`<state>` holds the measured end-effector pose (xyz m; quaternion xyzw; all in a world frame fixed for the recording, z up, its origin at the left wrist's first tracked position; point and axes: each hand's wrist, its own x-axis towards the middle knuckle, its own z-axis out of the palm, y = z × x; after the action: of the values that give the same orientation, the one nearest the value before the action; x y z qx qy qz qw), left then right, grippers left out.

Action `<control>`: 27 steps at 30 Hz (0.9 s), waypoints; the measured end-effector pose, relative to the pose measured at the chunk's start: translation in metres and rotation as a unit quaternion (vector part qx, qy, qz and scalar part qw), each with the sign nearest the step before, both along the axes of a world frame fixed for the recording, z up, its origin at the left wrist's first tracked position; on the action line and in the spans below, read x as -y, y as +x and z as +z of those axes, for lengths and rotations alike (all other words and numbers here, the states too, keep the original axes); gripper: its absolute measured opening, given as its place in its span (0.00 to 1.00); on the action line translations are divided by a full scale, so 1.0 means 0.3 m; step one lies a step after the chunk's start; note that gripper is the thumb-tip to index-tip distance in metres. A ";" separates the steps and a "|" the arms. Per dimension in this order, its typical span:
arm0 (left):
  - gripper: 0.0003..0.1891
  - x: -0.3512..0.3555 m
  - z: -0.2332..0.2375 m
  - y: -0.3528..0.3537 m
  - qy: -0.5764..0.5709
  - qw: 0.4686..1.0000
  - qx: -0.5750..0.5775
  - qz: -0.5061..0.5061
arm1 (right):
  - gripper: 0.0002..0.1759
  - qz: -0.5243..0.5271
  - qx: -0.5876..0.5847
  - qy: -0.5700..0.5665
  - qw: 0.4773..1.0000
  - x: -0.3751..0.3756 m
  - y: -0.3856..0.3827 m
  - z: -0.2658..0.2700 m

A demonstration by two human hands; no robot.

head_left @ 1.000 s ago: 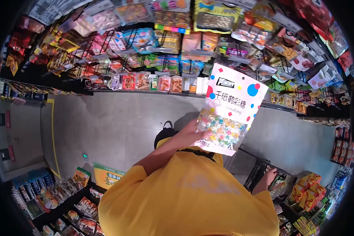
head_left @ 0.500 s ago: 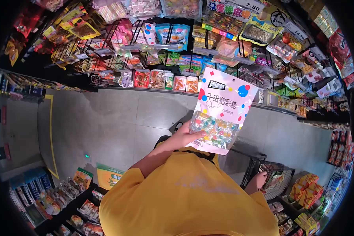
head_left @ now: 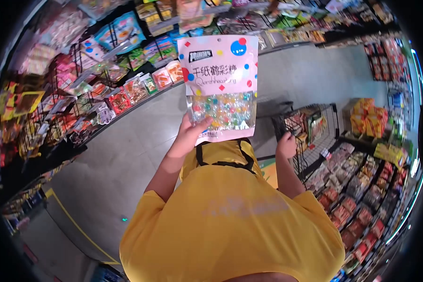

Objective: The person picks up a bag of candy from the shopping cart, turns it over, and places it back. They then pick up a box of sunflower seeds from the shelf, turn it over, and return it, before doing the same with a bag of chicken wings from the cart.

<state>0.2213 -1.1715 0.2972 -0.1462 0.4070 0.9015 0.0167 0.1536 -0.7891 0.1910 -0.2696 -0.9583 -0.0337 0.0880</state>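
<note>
Clearly, the left grip (head_left: 189, 135) holds the pink candy bag (head_left: 223, 84) by its lower left corner, thumb across the clear window, the other fingers hidden behind. The bag lies in front of the torso, its long axis running nearly straight away from the body, most of its length beyond the grip. The right grip (head_left: 285, 145) is curled around the near left edge of the wire cart (head_left: 333, 123), to the right of the bag and well apart from it; packets (head_left: 316, 123) lie inside. Bare floor (head_left: 289, 70) separates bag and rack at right; the right forearm borders the cart. Sweets racks (head_left: 120, 35) stand ahead; red-yellow boxes (head_left: 369, 120) stand beyond the cart.
</note>
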 end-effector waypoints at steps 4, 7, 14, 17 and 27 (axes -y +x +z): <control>0.24 -0.044 -0.023 0.010 -0.004 1.000 -0.011 -0.020 | 0.24 -0.003 -0.026 -0.018 0.999 0.074 0.043 -0.012; 0.22 -0.099 0.019 0.021 0.045 0.998 -0.017 -0.027 | 0.26 0.035 -0.025 -0.058 0.997 0.109 0.074 0.031; 0.26 -0.226 0.116 0.116 0.095 0.994 0.041 -0.034 | 0.24 0.145 -0.021 -0.076 0.986 0.103 0.163 0.007; 0.30 -0.307 0.151 0.202 0.069 0.997 0.040 -0.019 | 0.24 0.168 -0.002 -0.103 0.980 0.101 0.186 0.022; 0.29 -0.405 0.189 0.563 0.056 0.994 0.077 0.056 | 0.22 0.241 -0.049 -0.083 0.966 0.061 0.344 0.006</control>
<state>0.3901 -1.0499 0.3540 -0.2367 0.3449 0.9083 0.0060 0.2568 -0.8073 0.1928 -0.0379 -0.9891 0.0809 0.1174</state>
